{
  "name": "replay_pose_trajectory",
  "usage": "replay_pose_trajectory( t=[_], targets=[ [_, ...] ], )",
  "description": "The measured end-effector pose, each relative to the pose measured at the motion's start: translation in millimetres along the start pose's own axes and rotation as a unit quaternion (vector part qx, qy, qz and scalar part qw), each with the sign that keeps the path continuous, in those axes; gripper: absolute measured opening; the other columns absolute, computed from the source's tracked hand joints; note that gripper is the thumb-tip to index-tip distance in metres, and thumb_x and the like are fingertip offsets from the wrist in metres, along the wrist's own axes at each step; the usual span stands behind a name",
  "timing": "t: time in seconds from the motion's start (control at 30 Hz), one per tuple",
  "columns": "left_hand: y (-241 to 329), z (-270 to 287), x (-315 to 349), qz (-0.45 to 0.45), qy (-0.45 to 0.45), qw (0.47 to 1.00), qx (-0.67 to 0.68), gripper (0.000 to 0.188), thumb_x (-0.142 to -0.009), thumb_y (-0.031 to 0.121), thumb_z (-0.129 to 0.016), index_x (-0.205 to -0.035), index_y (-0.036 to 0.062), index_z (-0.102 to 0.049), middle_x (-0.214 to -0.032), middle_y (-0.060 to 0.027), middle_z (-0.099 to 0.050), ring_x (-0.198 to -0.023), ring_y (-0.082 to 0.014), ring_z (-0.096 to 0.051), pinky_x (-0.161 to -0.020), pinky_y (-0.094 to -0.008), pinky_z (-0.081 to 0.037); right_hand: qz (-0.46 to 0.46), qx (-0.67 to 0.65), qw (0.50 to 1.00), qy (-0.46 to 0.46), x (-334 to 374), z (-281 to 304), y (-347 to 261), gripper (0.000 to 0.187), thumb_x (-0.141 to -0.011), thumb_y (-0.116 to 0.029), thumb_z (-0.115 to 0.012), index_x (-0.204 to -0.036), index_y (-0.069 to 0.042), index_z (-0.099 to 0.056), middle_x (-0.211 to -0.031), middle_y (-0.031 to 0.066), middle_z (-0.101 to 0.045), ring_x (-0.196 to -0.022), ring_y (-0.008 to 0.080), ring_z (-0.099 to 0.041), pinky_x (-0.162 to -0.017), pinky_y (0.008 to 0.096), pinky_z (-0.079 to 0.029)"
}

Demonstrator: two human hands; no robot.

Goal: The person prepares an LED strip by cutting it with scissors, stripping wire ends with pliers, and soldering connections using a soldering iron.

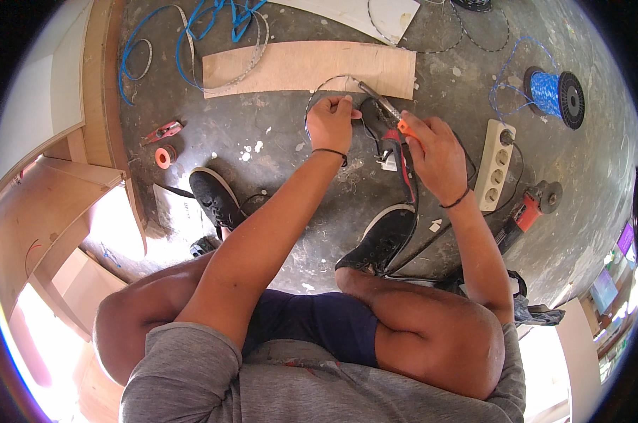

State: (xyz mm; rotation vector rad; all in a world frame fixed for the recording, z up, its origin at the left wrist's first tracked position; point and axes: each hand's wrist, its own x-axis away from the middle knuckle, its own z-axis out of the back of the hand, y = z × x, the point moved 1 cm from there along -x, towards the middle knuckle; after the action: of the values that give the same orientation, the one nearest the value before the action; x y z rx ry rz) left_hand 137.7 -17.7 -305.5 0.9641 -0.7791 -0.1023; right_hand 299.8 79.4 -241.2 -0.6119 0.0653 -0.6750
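Note:
My right hand (440, 156) grips a soldering iron (384, 103) by its orange handle, the metal tip pointing up and left. My left hand (332, 121) is closed, fingertips pinched on a thin wire (312, 99). This wire arcs up from the hand to the iron's tip, above the near edge of a plywood strip (291, 67). Whether the tip touches the wire is too small to tell. Just below the iron, between my hands, lies a red and black tool (408, 173), partly hidden.
A power strip (494, 166) with a plug lies at right, near an angle grinder (525, 213) and a blue-white wire reel (555, 97). At left are red-handled pliers (162, 132) and a small orange spool (165, 156). Blue-backed strip coils (185, 42) overlap the plywood.

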Motion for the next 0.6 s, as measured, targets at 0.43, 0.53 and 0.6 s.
replay_pose_trajectory(
  t=[0.43, 0.53, 0.6],
  targets=[
    [-5, 4, 13, -0.017, -0.008, 1.0, 0.012, 0.021, -0.087, 0.018, -0.06, -0.086, -0.0034, -0.063, -0.07, -0.0109, -0.068, -0.064, -0.0145, -0.065, -0.062, -0.0258, -0.048, -0.032, -0.034, 0.999, 0.005, 2, 4, 4, 0.034, -0.082, -0.01, -0.059, -0.116, -0.013, -0.061, -0.091, 0.0131, -0.06, -0.087, 0.032, -0.059, -0.072, 0.0406, -0.049],
    [-14, 9, 1, -0.067, 0.017, 0.998, 0.004, 0.021, -0.087, 0.018, -0.061, -0.086, -0.0032, -0.061, -0.07, -0.0092, -0.067, -0.062, -0.014, -0.063, -0.062, -0.0258, -0.047, -0.033, -0.077, 0.996, 0.023, 1, 5, 3, 0.035, -0.082, -0.009, -0.06, -0.116, -0.011, -0.061, -0.092, 0.0143, -0.06, -0.087, 0.0333, -0.059, -0.073, 0.0408, -0.049],
    [-11, 16, -10, -0.108, 0.037, 0.993, -0.005, 0.021, -0.087, 0.018, -0.061, -0.086, -0.0032, -0.06, -0.07, -0.0082, -0.066, -0.061, -0.0137, -0.063, -0.061, -0.026, -0.047, -0.035, -0.09, 0.995, 0.03, 2, 6, 6, 0.035, -0.081, -0.008, -0.06, -0.117, -0.01, -0.061, -0.093, 0.0149, -0.06, -0.088, 0.034, -0.059, -0.074, 0.041, -0.048]
  ],
)
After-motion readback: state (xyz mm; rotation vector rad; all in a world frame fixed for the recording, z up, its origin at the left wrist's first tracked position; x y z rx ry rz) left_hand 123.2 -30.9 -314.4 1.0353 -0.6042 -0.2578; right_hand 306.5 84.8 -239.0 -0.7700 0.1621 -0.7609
